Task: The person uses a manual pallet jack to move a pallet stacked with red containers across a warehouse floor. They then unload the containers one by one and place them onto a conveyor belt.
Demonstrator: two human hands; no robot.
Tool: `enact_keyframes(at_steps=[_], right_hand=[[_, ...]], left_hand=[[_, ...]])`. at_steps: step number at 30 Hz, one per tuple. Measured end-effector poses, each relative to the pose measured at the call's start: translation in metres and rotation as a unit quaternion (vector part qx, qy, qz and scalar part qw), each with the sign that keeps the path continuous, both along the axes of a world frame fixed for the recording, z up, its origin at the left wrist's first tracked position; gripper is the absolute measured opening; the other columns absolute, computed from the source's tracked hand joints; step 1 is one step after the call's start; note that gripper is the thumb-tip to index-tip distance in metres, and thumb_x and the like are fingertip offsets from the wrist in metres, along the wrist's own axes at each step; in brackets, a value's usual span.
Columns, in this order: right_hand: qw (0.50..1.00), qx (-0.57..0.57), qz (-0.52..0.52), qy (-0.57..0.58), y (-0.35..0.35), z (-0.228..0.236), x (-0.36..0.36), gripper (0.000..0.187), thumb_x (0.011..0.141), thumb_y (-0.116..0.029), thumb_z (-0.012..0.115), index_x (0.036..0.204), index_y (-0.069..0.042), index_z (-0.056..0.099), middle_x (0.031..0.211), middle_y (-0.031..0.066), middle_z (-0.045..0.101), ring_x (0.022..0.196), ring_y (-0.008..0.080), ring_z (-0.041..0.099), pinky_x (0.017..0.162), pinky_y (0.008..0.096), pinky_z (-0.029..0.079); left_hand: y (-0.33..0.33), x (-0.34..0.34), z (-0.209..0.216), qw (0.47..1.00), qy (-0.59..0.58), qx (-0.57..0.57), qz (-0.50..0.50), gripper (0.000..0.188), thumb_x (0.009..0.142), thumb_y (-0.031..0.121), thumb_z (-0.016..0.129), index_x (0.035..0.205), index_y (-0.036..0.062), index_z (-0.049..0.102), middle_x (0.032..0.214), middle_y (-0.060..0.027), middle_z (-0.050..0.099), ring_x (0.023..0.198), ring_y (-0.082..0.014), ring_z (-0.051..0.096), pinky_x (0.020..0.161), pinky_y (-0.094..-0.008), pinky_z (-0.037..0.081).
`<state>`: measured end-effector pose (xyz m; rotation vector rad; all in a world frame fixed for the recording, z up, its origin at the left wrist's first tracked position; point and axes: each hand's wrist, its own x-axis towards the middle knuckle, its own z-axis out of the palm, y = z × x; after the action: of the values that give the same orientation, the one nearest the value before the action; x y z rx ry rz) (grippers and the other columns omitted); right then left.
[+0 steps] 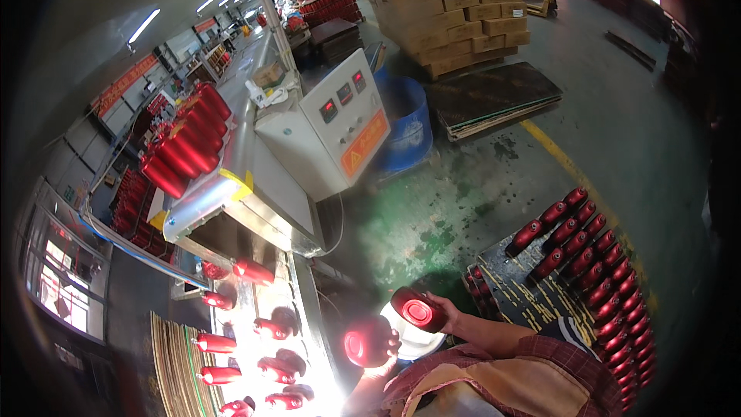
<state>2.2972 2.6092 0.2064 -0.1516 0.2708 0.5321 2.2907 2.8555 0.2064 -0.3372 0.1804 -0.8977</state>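
In my right hand [445, 315] is a dark red, shiny bottle [407, 299], its round base with a bright ring facing up toward me. My left hand [384, 363] is closed around a second red bottle [361, 346], also base-on and washed out by glare. The two bottles are close together but apart, above a white round container [417, 340]. To the left, several red bottles [275, 369] lie on their sides on a brightly lit surface [243, 316].
A grey control box [320, 139] stands beyond the lit surface, beside a blue barrel [409, 120]. More red bottles [187, 143] are grouped on the machine's top. At right, rows of red bottles [594, 274] rest on a board [502, 293]. Stacked cartons [463, 11] stand behind.
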Motion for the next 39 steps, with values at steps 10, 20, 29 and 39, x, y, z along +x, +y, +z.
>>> enact_keyframes(at_steps=[10,20,29,39], right_hand=[[0.989,0.100,0.103,-0.047,-0.030,-0.067,0.003,0.065,0.091,-0.050,0.056,0.133,0.000,0.050,0.120,0.0173,0.062,0.106,0.0328,0.061,0.086,0.0461,0.054],[0.986,-0.136,0.087,-0.028,-0.009,-0.010,0.050,0.050,0.099,-0.043,0.048,0.130,-0.004,0.053,0.125,0.0153,0.060,0.108,0.0313,0.062,0.086,0.0468,0.055],[0.939,-0.222,0.173,-0.199,0.116,0.025,0.176,0.051,0.097,-0.031,0.050,0.139,-0.003,0.043,0.136,0.0132,0.053,0.124,0.0285,0.052,0.106,0.0440,0.043],[0.635,-0.626,0.030,-0.452,0.200,0.068,0.178,0.046,0.080,-0.001,0.071,0.124,-0.003,0.059,0.128,0.0140,0.056,0.116,0.0244,0.054,0.102,0.0353,0.043]], left_hand=[[-0.013,-0.032,-0.035,0.991,-0.035,-0.006,0.126,0.054,0.096,0.044,0.051,0.139,0.0126,0.046,0.127,-0.0222,0.052,0.103,-0.0337,0.059,0.080,-0.0421,0.056],[0.043,-0.046,0.006,0.822,-0.136,0.503,0.231,0.052,0.090,0.014,0.066,0.138,0.0043,0.049,0.128,-0.0134,0.059,0.113,-0.0232,0.061,0.099,-0.0354,0.050],[0.344,-0.009,0.176,0.484,-0.113,0.770,0.400,0.047,0.092,0.020,0.065,0.135,0.0061,0.053,0.122,-0.0106,0.063,0.108,-0.0192,0.061,0.096,-0.0319,0.049],[0.476,0.087,0.058,-0.015,0.185,0.976,0.112,0.066,0.081,0.037,0.074,0.141,0.0320,0.047,0.121,-0.0304,0.049,0.111,-0.0426,0.055,0.096,-0.0449,0.048]])
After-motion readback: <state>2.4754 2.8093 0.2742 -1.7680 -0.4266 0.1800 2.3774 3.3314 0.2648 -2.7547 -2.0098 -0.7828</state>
